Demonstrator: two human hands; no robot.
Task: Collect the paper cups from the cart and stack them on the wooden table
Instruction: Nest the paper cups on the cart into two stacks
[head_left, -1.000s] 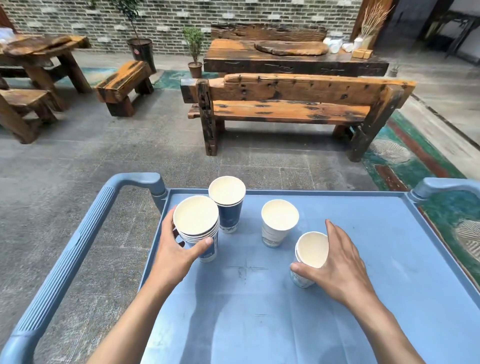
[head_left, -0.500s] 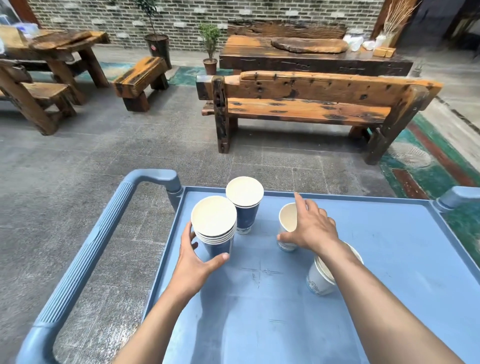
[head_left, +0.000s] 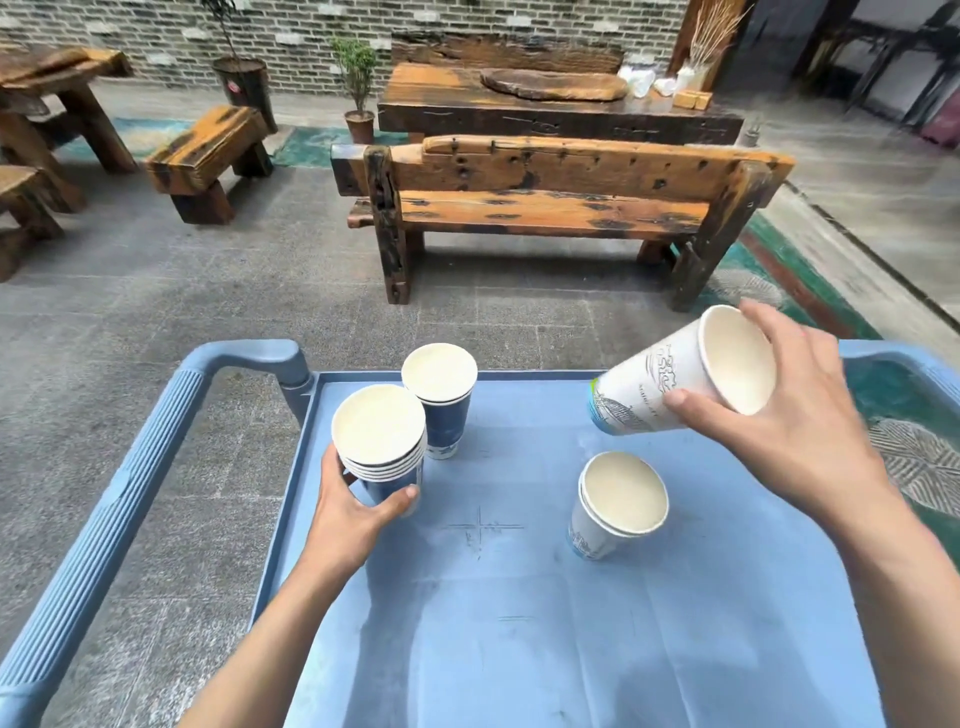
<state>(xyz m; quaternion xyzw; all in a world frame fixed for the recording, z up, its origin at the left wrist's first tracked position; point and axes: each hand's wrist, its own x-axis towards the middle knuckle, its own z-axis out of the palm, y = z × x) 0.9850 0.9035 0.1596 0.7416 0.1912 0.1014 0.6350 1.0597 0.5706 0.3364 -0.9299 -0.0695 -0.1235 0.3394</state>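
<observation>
A blue plastic cart (head_left: 519, 623) fills the lower view. My left hand (head_left: 358, 514) grips a stack of several blue paper cups (head_left: 382, 441) standing at the cart's left side. Just behind it stands another blue cup stack (head_left: 440, 400). My right hand (head_left: 795, 415) holds a white printed paper cup (head_left: 670, 384) tilted on its side in the air above the cart's right half, its mouth facing right. Below it, a short white cup stack (head_left: 615, 504) stands on the cart. The wooden table (head_left: 545, 111) lies beyond a bench, far ahead.
A heavy wooden bench (head_left: 550, 202) stands between the cart and the table. A wooden stool (head_left: 208, 150) and another table (head_left: 57, 104) are at the left. Two potted plants (head_left: 358, 93) stand by the brick wall. The cart's ribbed handle (head_left: 114, 514) runs along its left.
My right hand has lifted the white cup off the cart and swung it up to the right, tilting it. My left hand has stayed on the blue stack.
</observation>
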